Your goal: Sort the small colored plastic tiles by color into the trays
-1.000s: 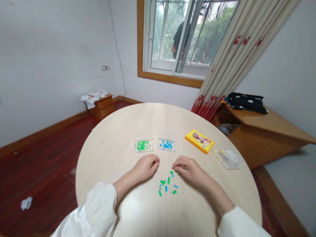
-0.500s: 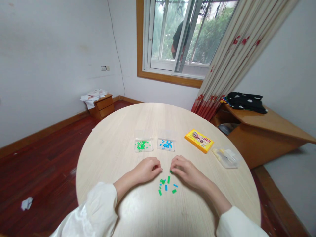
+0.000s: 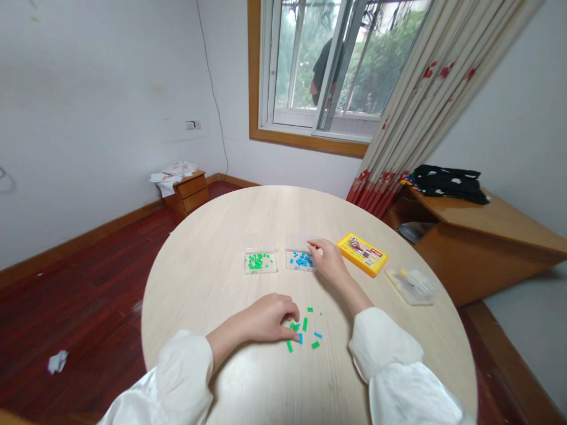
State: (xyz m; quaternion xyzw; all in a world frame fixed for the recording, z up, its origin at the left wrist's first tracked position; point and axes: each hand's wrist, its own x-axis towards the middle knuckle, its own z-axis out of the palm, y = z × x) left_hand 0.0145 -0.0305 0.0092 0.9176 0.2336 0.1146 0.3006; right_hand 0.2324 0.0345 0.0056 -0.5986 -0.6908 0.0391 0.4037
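My left hand point(image 3: 271, 317) rests on the round table with thumb and fingers curved apart around a small cluster of green pieces point(image 3: 294, 326). By its thumb lies a blue piece point(image 3: 300, 339). Several loose green and blue bricks lie just to the right, among them a long green brick point(image 3: 305, 324). Over the right edge of the clear box of blue pieces point(image 3: 301, 260) is my right hand point(image 3: 326, 258), its fingers bent; whether anything is between its fingertips is too small to tell. Left of that box stands a clear box of green pieces point(image 3: 260, 261).
A yellow box point(image 3: 363, 254) and a clear plastic container point(image 3: 411, 284) lie on the right side of the pale round table point(image 3: 212, 236). Beyond are a small drawer cabinet point(image 3: 191, 192), a curtain, and a tilted wooden cabinet with dark cloth. A person shows outside the window.
My right hand has moved forward to the box of blue pieces. My left hand has come nearer to me and right, around the green cluster. A green brick now lies where my right hand was.
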